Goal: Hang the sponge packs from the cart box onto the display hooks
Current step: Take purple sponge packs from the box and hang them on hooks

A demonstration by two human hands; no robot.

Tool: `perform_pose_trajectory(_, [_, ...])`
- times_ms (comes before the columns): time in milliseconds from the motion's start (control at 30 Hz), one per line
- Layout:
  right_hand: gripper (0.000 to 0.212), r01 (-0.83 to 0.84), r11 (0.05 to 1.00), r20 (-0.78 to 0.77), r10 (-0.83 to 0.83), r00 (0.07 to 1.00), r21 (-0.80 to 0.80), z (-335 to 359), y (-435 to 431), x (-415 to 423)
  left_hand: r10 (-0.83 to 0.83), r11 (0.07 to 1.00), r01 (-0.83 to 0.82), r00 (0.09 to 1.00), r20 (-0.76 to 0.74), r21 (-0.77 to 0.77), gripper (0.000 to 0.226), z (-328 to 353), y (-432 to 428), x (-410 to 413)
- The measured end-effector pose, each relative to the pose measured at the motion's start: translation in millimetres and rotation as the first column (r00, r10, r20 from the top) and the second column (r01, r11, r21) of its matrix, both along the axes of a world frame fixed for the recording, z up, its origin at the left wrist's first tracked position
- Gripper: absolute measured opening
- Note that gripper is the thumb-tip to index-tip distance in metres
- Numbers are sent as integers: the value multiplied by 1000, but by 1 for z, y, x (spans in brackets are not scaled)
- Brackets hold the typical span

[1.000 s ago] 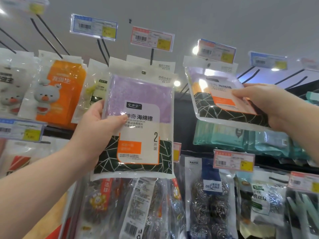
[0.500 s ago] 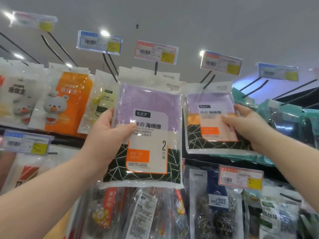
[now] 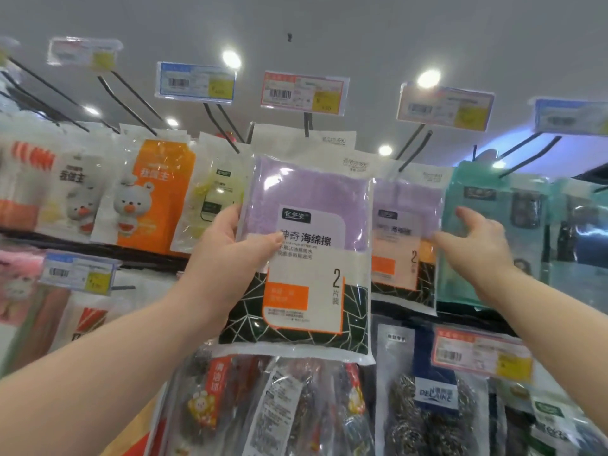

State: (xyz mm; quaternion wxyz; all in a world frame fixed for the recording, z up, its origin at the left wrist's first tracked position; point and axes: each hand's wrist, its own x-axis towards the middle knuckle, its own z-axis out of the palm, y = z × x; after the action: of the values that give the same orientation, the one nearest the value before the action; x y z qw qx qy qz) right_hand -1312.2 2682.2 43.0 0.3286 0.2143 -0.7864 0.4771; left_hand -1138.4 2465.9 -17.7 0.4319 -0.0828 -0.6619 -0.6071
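My left hand (image 3: 230,255) grips a purple sponge pack (image 3: 309,245) by its left edge, thumb across the front, holding it up in front of the display. Its white header lies just under a black hook (image 3: 308,125) with a red price tag. A second purple sponge pack (image 3: 406,238) hangs behind and to the right, below another hook (image 3: 414,146). My right hand (image 3: 473,245) is at that pack's right edge with fingers spread and relaxed, gripping nothing.
Orange bear packs (image 3: 154,199) and a yellow-green pack (image 3: 214,205) hang to the left. Teal packs (image 3: 493,232) hang to the right. Steel-wool scrubber packs (image 3: 424,406) fill the row below. Price tags (image 3: 195,82) stick out on hook ends overhead.
My right hand has let go of the second pack, which now hangs straight on its hook, and the hand has opened beside it. The left hand still holds its pack up.
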Motion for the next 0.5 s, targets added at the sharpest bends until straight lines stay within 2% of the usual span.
perform_pose_trajectory(67, [38,-64,998,-162,62,985,-7,1,5,15,-22,1000,22,1000,1,6,28,3,9,-4])
perform_pose_trajectory(100, [22,-174,985,-161,171,972,-9,1,5,24,-40,999,40,999,-4,5,28,5,14,-7])
perform_pose_trajectory(133, [14,-302,953,-90,300,950,-8,2,5,33,-60,998,60,998,-13,6,28,7,20,-10])
perform_pose_trajectory(200, [27,-484,875,114,482,869,-5,1,5,44,-88,996,88,996,-34,6,35,12,30,-20])
perform_pose_trajectory(267, [38,-563,826,226,554,801,-29,0,9,49,-121,993,121,992,-33,5,56,17,41,-30])
perform_pose_trajectory(367, [26,-605,789,175,614,770,-106,-1,18,49,-180,984,179,983,-31,-18,77,22,52,-45])
perform_pose_trajectory(500, [23,-566,803,118,591,798,-188,2,32,44,-191,978,190,982,-4,-85,78,30,64,-61])
